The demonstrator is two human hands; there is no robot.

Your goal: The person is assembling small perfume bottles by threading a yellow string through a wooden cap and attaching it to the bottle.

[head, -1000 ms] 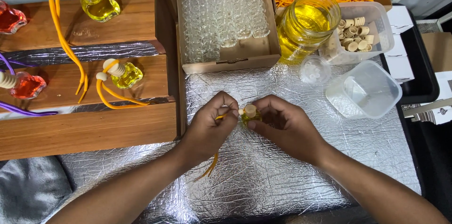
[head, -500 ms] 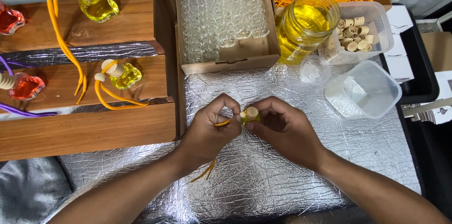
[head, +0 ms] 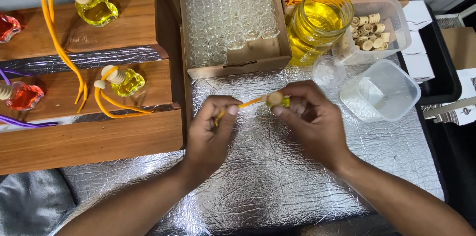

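Head view: hands [head: 213, 132] [head: 310, 122] pinch corded bottle [head: 276, 100].

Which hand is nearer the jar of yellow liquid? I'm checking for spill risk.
Right. The right hand sits just below the jar of yellow liquid; the left hand is farther off, down-left.

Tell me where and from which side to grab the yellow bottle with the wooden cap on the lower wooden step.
Pinch the yellow bottle across its squat glass body, coming from above. It lies tilted on the wooden step, its wooden cap pointing up-left, and its orange cord trails off the cap to the front. The body's flanks look bare, so the fingers should clear the cord.
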